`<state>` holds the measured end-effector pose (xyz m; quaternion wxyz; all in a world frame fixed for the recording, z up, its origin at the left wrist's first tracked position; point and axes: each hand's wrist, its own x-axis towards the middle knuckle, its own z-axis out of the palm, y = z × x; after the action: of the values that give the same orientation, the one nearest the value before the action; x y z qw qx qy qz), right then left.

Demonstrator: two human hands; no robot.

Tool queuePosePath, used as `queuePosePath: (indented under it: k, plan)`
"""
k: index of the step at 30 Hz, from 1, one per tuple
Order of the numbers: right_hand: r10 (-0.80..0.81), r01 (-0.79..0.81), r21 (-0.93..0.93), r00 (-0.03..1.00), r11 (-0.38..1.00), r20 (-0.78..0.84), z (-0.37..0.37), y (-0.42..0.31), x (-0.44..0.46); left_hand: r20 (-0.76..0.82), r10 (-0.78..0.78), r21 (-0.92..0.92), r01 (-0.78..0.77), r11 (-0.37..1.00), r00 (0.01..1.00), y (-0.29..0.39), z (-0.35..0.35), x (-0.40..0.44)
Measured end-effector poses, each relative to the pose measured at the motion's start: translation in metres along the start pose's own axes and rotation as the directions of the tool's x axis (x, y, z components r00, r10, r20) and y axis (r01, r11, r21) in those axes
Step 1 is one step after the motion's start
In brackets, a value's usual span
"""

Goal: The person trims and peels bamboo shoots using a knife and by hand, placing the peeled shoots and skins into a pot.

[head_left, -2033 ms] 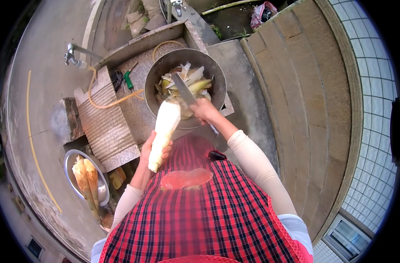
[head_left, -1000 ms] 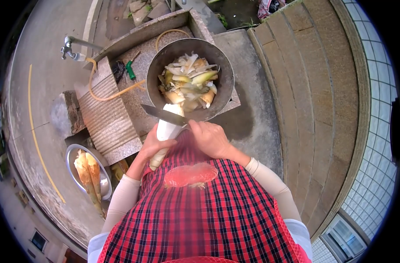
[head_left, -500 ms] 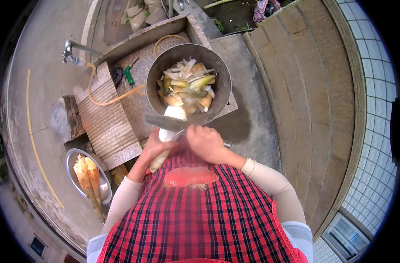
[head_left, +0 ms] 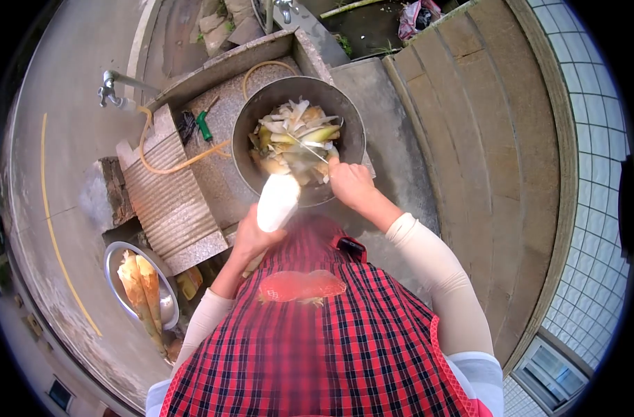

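My left hand (head_left: 256, 235) is closed around the lower part of a pale bamboo shoot (head_left: 278, 203), whose white peeled side is bright in the light. The shoot is tilted, its upper end over the near rim of a large metal pot (head_left: 244, 142). Inside the pot lies a heap of peelings (head_left: 301, 121), white, yellowish and brown. My right hand (head_left: 351, 184) grips a knife (head_left: 308, 148) over the pot's near right side. The blade shows edge-on as a thin line over the peelings, apart from the shoot. Its handle is hidden in my fingers.
At left, a metal basin (head_left: 108, 267) holds unpeeled bamboo shoots (head_left: 142, 285). A ridged stone washboard (head_left: 165, 198) and an orange hose (head_left: 144, 142) lie beside the pot, near a green-handled tool (head_left: 203, 126). A tap (head_left: 108, 89) stands left, and steps (head_left: 483, 139) rise on the right.
My right hand and the knife have moved up and right, from across the shoot to over the pot. The shoot shows a broader white side, with my left hand slightly lower.
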<state>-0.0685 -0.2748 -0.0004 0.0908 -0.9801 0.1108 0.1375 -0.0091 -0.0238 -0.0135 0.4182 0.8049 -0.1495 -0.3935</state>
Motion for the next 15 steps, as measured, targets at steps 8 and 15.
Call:
queuePosePath:
  k: [8,15]
  plan:
    - [-0.030,0.042,0.265,0.998,0.963,-0.051,-0.015,-0.029,-0.018,0.056,-0.009,-0.313,0.026,0.949,0.998,-0.023,-0.008,0.007]
    - [-0.291,0.319,0.103,0.931,0.942,-0.220,-0.015,-0.062,-0.057,0.297,-0.127,-0.623,0.293,0.726,0.946,-0.009,-0.012,0.014]
